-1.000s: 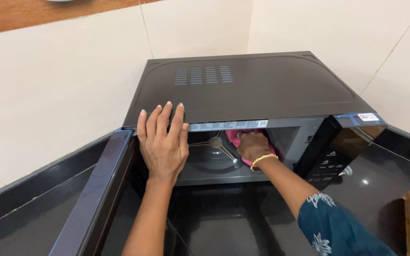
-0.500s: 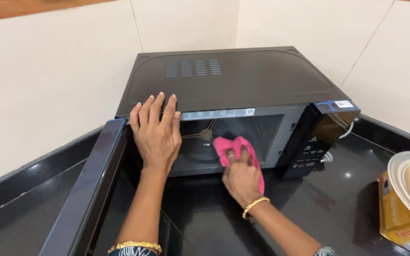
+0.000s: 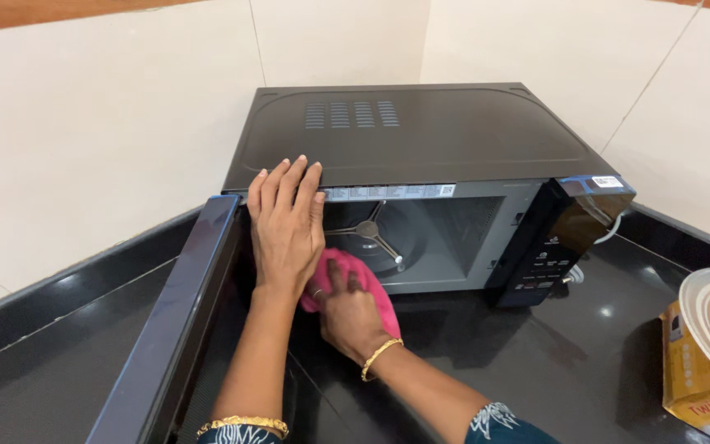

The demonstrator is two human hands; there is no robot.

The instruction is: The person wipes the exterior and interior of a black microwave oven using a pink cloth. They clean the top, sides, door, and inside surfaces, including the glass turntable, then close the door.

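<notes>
At the open front of the black microwave (image 3: 421,131) on the dark bench (image 3: 536,362), the left hand (image 3: 287,222) lies flat, fingers spread against its top edge, while the right hand (image 3: 353,316) presses a pink cloth (image 3: 371,288) at the cavity's lower lip, fingers closed over it.

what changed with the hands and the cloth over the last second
The right hand drew the pink cloth out of the microwave's cavity and leftward along its front edge, keeping hold of it. The left hand stayed flat on the top front edge; the door stayed open.
</notes>
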